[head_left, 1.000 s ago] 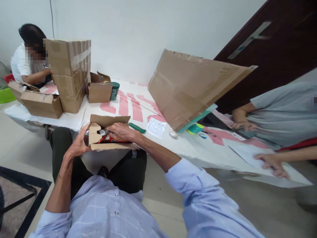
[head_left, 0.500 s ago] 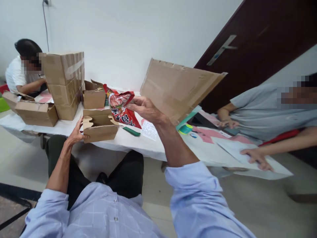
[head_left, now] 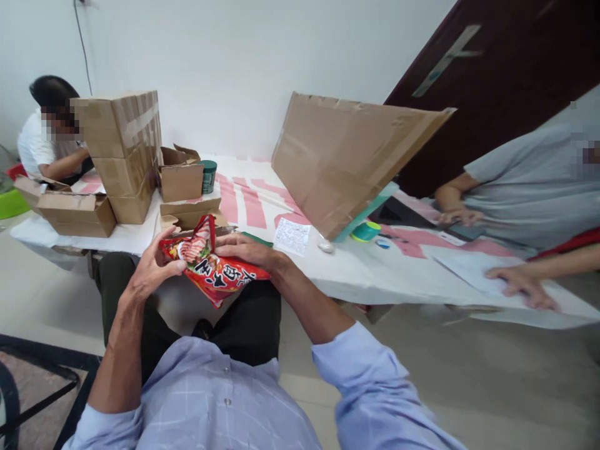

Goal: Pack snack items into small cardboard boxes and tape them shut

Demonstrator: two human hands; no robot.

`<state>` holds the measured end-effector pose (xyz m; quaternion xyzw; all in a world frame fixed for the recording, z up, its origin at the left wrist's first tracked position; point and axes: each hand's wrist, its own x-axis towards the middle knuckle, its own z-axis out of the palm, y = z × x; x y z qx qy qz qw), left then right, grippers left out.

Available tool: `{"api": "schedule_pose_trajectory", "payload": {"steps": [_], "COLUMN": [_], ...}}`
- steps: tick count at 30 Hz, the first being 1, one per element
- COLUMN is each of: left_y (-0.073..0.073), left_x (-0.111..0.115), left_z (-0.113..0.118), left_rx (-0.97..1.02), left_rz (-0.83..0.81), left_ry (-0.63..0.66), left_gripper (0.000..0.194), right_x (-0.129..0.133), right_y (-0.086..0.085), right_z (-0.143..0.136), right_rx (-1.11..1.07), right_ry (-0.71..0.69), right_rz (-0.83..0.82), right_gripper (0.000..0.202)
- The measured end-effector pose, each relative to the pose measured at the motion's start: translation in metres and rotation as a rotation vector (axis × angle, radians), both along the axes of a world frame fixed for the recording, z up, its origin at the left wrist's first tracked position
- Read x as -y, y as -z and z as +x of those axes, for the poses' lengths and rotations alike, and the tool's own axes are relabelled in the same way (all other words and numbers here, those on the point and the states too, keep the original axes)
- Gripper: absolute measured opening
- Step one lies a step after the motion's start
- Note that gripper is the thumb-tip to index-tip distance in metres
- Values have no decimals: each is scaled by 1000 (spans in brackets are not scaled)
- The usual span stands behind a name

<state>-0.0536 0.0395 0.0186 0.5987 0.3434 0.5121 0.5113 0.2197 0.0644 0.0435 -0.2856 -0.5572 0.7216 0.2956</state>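
Observation:
A red printed food packet [head_left: 220, 270] with large dark lettering is held between both hands, over my lap at the table's front edge. My left hand [head_left: 157, 265] grips its left end, thumb on the front face. At its upper right side, my right hand [head_left: 246, 250] is closed on the packet with the fingers behind its top edge. Just behind the packet stands an open cardboard box [head_left: 192, 214], its lower part hidden by the packet. A green item is mostly covered by my right hand.
Taped boxes [head_left: 126, 156] are stacked at the left, beside open boxes [head_left: 77, 212]. A dark green tub [head_left: 209, 177] stands behind. A large cardboard sheet [head_left: 351, 156] leans in the middle, near a handwritten paper [head_left: 291, 236] and tape roll [head_left: 365, 232]. People sit at both ends.
The red packet has come down and left, in front of the open box. My left hand has left the box and now holds the packet with my right hand.

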Motion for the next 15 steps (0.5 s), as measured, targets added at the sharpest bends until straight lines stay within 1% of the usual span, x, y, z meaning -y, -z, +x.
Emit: {"api": "schedule_pose_trajectory", "payload": {"steps": [1,2,4,6,8,11,13,15], "left_y": [-5,-10,-20,-32,-45,-60,-63,-61], "left_x": [3,4,1,-6,-16,-29,-38,-45], "left_z": [6,12,20,26,32,39,42,43], "left_rx": [45,107,272,421,489,526,538,518], "left_rz": [-31,-46,-28,25,70,120,125,93], "left_ry": [5,-27,-169,-340,-442,-516,-558,-577], "left_gripper": [78,70,60,60,64,67,67,69], "right_x": [2,3,5,3,-3,-17,-27,-37], "right_y": [0,-1,-5,-10,-14,-16,-14,-9], "right_z": [-3,-6,-9,-11,-12,-16,-20,-28], "right_rx": [-17,-48,-152,-262,-347,-453,-479,-452], "right_ry": [-6,13,96,182,241,300,341,411], "right_rz": [8,19,46,86,152,252,289,309], "right_gripper": [45,47,58,73,82,82,78,68]}}
